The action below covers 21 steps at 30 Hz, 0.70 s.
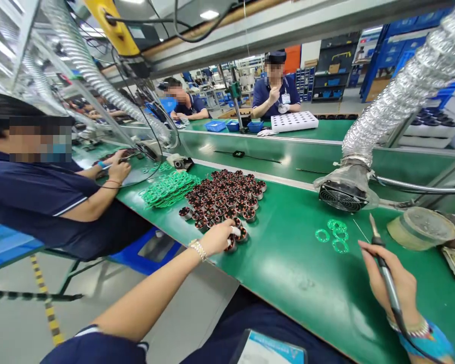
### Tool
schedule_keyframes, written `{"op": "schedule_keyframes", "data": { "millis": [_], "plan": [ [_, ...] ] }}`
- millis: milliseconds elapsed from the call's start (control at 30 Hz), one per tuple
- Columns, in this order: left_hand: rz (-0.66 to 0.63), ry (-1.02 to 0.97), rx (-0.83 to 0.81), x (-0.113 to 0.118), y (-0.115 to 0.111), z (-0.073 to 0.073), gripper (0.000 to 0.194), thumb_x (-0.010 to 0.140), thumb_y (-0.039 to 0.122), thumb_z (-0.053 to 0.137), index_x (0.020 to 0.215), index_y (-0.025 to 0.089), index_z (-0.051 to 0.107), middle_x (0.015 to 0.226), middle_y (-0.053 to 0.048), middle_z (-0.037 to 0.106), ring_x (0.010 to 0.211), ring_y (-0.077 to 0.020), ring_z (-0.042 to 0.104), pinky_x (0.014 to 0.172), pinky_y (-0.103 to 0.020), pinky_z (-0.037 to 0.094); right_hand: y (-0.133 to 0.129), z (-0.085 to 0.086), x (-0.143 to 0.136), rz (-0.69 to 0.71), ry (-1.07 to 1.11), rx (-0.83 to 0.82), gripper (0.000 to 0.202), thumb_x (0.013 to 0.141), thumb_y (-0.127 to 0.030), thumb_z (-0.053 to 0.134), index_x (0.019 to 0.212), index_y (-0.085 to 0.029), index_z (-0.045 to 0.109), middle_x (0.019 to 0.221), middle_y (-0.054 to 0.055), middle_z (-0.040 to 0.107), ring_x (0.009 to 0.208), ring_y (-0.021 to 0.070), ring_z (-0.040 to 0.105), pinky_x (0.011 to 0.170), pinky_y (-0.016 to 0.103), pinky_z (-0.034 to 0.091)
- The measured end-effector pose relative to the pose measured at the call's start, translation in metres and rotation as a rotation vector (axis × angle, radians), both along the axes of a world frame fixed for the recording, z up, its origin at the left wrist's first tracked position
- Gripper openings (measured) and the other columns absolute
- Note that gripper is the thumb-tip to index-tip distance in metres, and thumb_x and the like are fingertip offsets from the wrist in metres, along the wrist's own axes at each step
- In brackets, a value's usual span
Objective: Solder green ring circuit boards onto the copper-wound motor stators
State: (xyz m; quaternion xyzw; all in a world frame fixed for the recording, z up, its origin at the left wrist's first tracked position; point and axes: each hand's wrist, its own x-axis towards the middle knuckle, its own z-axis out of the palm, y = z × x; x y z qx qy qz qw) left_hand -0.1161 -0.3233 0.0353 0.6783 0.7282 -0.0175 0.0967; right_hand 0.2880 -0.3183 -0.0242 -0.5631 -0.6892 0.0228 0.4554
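My left hand (pixel 220 237) reaches to the near edge of a large cluster of copper-wound motor cores (pixel 227 194), its fingers closed round one core (pixel 230 245) at the cluster's front. White covers show on its fingertips. At the right, my right hand (pixel 392 275) holds a soldering iron (pixel 387 278), tip pointing up and away. A thin wire (pixel 361 230) stands out near its fingertips. Several green ring-shaped boards (pixel 340 235) lie on the green table just left of the iron. A big pile of green rings (pixel 169 189) sits left of the cores.
A fan (pixel 343 196) on a foil duct (pixel 387 96) stands behind the loose rings. A round tub (pixel 420 227) is at the right. One person (pixel 60 187) works at the left; others sit across the green table (pixel 280 268), one beside a white foam tray (pixel 294 121).
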Motion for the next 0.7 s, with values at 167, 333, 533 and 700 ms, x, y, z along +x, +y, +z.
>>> {"op": "schedule_keyframes", "data": {
  "millis": [167,333,533,700],
  "plan": [
    [-0.241,-0.021,-0.09,-0.016,0.026,0.004,0.054,0.065,-0.002,0.049,0.11,0.024,0.062,0.133,0.0,0.05,0.115,-0.0178,0.051,0.098,-0.024,0.035,0.006,-0.018,-0.011,0.177,-0.087,0.026,0.029,0.086,-0.028,0.05,0.113,-0.018,0.053,0.113,0.01,0.063,0.087,0.0185,0.066,0.082,0.031,0.052],
    [-0.326,0.036,-0.032,-0.016,0.019,0.027,0.041,0.077,0.017,0.05,0.115,0.029,0.058,0.13,-0.002,0.053,0.113,-0.0207,0.053,0.096,-0.027,0.037,0.009,-0.03,-0.013,0.27,-0.255,-0.013,0.031,0.086,-0.022,0.045,0.117,-0.017,0.048,0.121,0.014,0.056,0.102,0.0215,0.061,0.088,0.036,0.05],
    [-0.004,0.279,0.044,0.002,-0.024,0.001,0.043,0.075,0.044,0.057,0.113,0.023,0.056,0.109,-0.012,0.058,0.085,-0.0278,0.064,0.075,-0.035,0.047,0.011,-0.032,-0.018,0.366,-0.361,-0.075,0.033,0.086,-0.016,0.042,0.116,-0.021,0.052,0.109,0.011,0.061,0.094,0.0223,0.061,0.082,0.037,0.051],
    [0.129,0.076,0.251,0.027,-0.044,-0.03,0.02,0.081,0.034,0.052,0.096,0.021,0.058,0.106,-0.009,0.059,0.097,-0.0205,0.059,0.086,-0.028,0.044,0.002,-0.035,-0.009,0.494,-0.353,-0.096,0.038,0.088,-0.014,0.035,0.121,-0.027,0.048,0.119,0.008,0.056,0.094,0.0202,0.061,0.079,0.033,0.052]
  ]
}}
